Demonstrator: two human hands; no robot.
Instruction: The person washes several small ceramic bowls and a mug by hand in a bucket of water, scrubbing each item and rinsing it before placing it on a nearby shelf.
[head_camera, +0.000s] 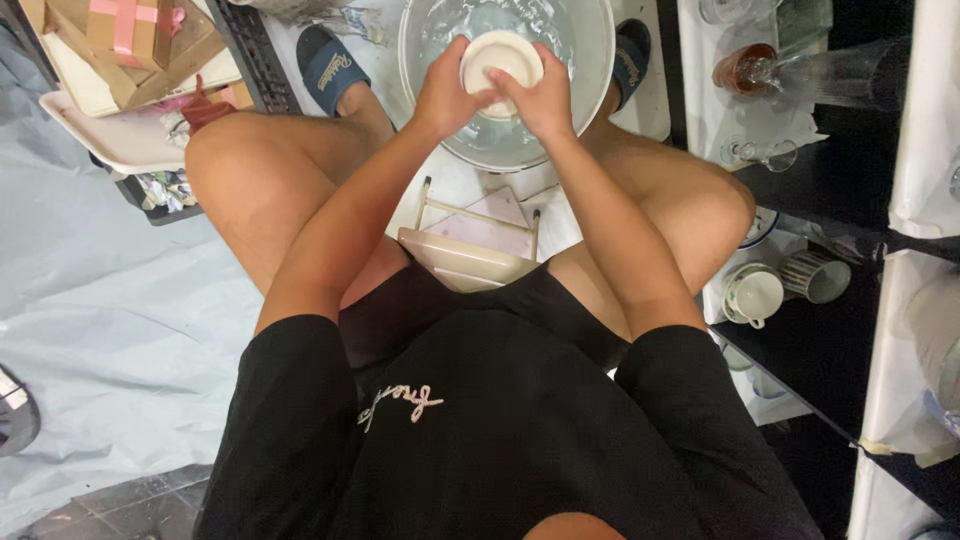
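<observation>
I sit on a low stool (470, 250) and look down between my knees. Both hands hold a small cream dish (500, 58) over a large pale basin (590, 60) of water on the floor. My left hand (448, 95) grips the dish's left edge. My right hand (545, 100) grips its right and lower edge. The dish's round base faces up at me.
Blue slippers (328, 65) flank the basin. A tray with a cardboard box (130, 50) lies at the upper left. Glassware (760, 70) stands on a white cloth at the upper right. Cups (755, 293) and a striped mug (815, 277) sit by my right knee.
</observation>
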